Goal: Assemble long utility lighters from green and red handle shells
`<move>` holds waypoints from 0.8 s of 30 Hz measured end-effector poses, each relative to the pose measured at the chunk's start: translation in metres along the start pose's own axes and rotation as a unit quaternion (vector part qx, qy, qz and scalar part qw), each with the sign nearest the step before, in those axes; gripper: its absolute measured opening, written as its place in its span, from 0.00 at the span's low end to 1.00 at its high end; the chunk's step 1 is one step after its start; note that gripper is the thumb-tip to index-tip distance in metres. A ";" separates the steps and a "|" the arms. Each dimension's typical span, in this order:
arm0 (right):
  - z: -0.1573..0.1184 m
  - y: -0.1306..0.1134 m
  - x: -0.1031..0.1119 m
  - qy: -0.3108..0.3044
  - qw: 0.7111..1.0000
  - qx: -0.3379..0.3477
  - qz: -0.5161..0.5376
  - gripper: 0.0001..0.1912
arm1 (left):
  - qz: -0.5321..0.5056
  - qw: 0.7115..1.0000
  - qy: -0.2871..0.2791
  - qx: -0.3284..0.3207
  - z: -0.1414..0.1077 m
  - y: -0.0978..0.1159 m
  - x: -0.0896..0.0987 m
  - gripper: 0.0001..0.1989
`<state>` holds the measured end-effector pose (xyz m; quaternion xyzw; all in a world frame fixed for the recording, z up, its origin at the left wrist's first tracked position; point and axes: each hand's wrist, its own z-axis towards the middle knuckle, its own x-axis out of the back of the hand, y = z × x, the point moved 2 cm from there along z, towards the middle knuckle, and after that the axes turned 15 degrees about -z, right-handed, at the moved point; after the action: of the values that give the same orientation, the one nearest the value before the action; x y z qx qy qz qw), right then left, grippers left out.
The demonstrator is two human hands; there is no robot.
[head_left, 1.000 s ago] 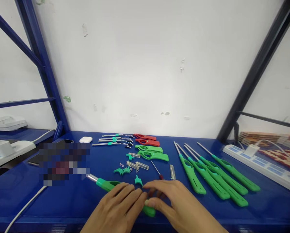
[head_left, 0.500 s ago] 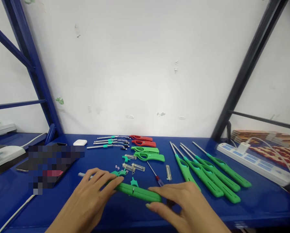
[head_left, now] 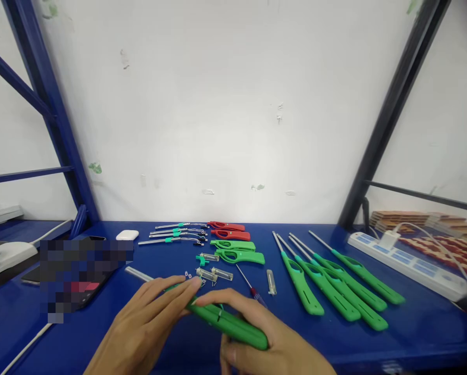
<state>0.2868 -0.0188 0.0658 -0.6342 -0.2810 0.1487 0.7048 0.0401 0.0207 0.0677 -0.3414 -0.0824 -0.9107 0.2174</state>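
A green gas lighter (head_left: 229, 327) with a long metal tube lies across both my hands at the front of the table. My left hand (head_left: 147, 317) closes over its tube end, and the silver tube sticks out past the knuckles to the left. My right hand (head_left: 264, 333) wraps round the handle, its index finger reaching along the top towards the left fingers. Just behind them lie clear fuel tanks (head_left: 222, 274), a teal trigger (head_left: 202, 260) and tiny pale parts (head_left: 188, 275). A screwdriver (head_left: 252, 289) lies beyond the right hand, partly hidden by it.
Several green lighters (head_left: 335, 291) lie to the right, beside a white power strip (head_left: 408, 263). Green handle shells (head_left: 241, 257), red shells (head_left: 231, 235) and metal tubes with wires (head_left: 171, 233) lie at the back. A white case (head_left: 127, 235) and a dark phone (head_left: 92, 284) are on the left.
My right hand has moved left along the lighter and now wraps its handle, with the index finger close to my left hand. The handle's right end has tipped down towards me.
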 end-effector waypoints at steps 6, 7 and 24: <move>0.000 0.010 0.038 0.240 0.968 -0.001 -0.077 0.24 | -0.037 0.993 0.070 0.090 -0.005 -0.005 -0.027 0.17; -0.001 0.012 0.045 0.277 0.958 0.007 -0.075 0.22 | -0.040 0.992 0.070 0.092 -0.009 -0.009 -0.033 0.17; -0.008 0.008 0.077 0.434 0.899 0.064 0.009 0.22 | -0.108 0.988 0.021 0.110 -0.021 -0.020 -0.050 0.21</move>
<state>0.3540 0.0190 0.0738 -0.5921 0.0687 -0.1174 0.7943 0.0525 0.0493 0.0187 -0.2854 -0.2143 -0.9210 0.1561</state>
